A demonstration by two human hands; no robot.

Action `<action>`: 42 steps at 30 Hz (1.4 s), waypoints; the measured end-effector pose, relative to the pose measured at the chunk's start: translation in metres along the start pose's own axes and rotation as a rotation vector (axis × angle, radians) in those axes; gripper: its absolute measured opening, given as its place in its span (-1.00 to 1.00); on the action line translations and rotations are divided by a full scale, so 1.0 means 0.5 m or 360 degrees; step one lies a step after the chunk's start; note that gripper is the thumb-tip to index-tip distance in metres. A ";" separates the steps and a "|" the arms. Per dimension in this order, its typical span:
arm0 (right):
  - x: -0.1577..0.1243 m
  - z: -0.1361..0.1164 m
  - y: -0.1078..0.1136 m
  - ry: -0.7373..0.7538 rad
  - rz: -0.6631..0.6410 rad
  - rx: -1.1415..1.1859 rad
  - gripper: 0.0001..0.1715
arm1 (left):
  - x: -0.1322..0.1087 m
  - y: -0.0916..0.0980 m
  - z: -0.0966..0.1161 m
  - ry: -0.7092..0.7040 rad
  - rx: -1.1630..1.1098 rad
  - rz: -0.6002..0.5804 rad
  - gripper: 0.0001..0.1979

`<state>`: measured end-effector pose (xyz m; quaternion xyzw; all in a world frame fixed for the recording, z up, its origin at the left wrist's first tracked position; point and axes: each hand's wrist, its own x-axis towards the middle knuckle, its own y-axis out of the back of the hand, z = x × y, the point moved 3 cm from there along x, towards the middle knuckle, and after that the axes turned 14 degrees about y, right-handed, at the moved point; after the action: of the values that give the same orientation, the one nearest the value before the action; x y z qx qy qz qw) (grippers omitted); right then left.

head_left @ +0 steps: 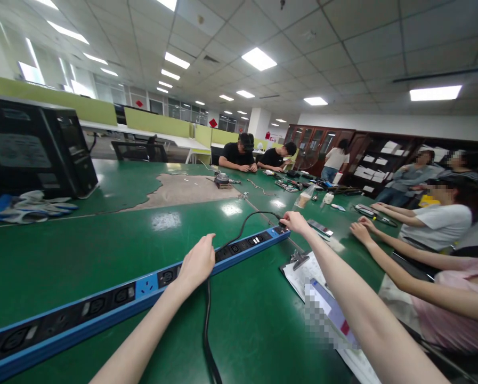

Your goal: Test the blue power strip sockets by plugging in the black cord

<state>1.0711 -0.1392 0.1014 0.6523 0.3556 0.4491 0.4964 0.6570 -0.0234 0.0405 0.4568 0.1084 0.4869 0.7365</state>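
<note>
The right grip pinches a black plug on the power strip beneath; the left grip lies over the strip, clasping or not I cannot tell; the desk is below both.

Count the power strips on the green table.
1. The blue power strip slants across the table, the left hand over it, the right hand at its far end; the near end leaves the picture. Distant clutter could hide another.

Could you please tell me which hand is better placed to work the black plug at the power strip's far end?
Likely the right hand: it appears to grip the black plug, while the left hand is farther back along the power strip.
</note>
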 end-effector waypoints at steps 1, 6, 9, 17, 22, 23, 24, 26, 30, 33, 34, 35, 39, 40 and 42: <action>0.003 0.002 -0.012 -0.0019 -0.0009 -0.0038 -0.70 | -0.007 -0.006 -0.019 0.0016 0.0033 -0.0023 -0.55; 0.018 0.004 -0.056 -0.0075 -0.0029 -0.0190 -0.67 | -0.043 0.009 -0.099 0.0077 0.0293 -0.0112 -0.60; 0.033 0.004 -0.067 -0.0092 -0.0040 -0.0242 -0.66 | -0.062 0.027 -0.119 0.0049 0.0347 -0.0135 -0.54; 0.058 0.025 -0.072 -0.0080 -0.0110 -0.0214 -0.64 | -0.078 0.033 -0.120 -0.0102 0.0423 -0.0117 -0.35; 0.055 0.040 -0.076 -0.0066 -0.0086 -0.0163 -0.62 | -0.077 0.030 -0.127 -0.0124 0.0436 -0.0092 -0.36; 0.053 0.043 -0.076 -0.0064 -0.0082 -0.0151 -0.61 | -0.078 0.030 -0.127 -0.0127 0.0436 -0.0084 -0.36; 0.050 0.046 -0.076 -0.0065 -0.0072 -0.0144 -0.60 | -0.078 0.030 -0.128 -0.0127 0.0435 -0.0079 -0.36; 0.045 0.051 -0.076 -0.0075 -0.0033 -0.0142 -0.59 | -0.078 0.030 -0.128 -0.0118 0.0432 -0.0076 -0.37; 0.034 0.058 -0.080 -0.0101 0.0024 -0.0124 -0.58 | -0.077 0.030 -0.128 -0.0107 0.0426 -0.0073 -0.38; 0.031 0.057 -0.086 -0.0121 0.0037 -0.0098 -0.56 | -0.078 0.030 -0.126 -0.0096 0.0436 -0.0066 -0.38; 0.032 0.055 -0.088 -0.0129 0.0045 -0.0095 -0.56 | -0.079 0.030 -0.125 -0.0096 0.0443 -0.0062 -0.39; 0.033 0.052 -0.090 -0.0136 0.0056 -0.0094 -0.55 | -0.079 0.030 -0.124 -0.0100 0.0449 -0.0057 -0.39; 0.040 0.045 -0.087 -0.0155 0.0101 -0.0147 -0.54 | -0.080 0.027 -0.125 -0.0112 0.0467 -0.0043 -0.38; 0.041 0.047 -0.085 -0.0152 0.0093 -0.0159 -0.54 | -0.080 0.026 -0.127 -0.0107 0.0467 -0.0044 -0.38; 0.042 0.054 -0.082 -0.0137 0.0056 -0.0172 -0.56 | -0.079 0.024 -0.130 -0.0098 0.0467 -0.0049 -0.37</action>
<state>1.1030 -0.1184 0.0641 0.6494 0.2974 0.4479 0.5378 0.5905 -0.0175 0.0025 0.5725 0.1628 0.4402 0.6722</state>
